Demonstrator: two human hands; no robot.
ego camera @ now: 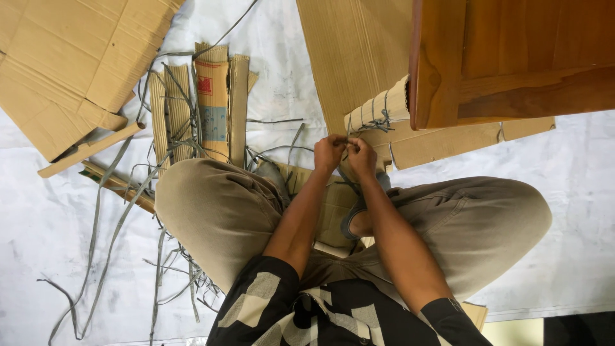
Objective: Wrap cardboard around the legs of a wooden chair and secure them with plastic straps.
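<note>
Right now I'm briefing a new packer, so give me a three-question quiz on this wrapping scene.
1. True or false: the left hand and right hand meet at a grey strap.
2. What wraps the wooden furniture leg? A) bubble film B) corrugated cardboard C) cloth
3. What lies loose on the white floor sheet beside the person's left knee?

Key: 1 true; 2 B; 3 grey strap offcuts and cardboard strips.
</note>
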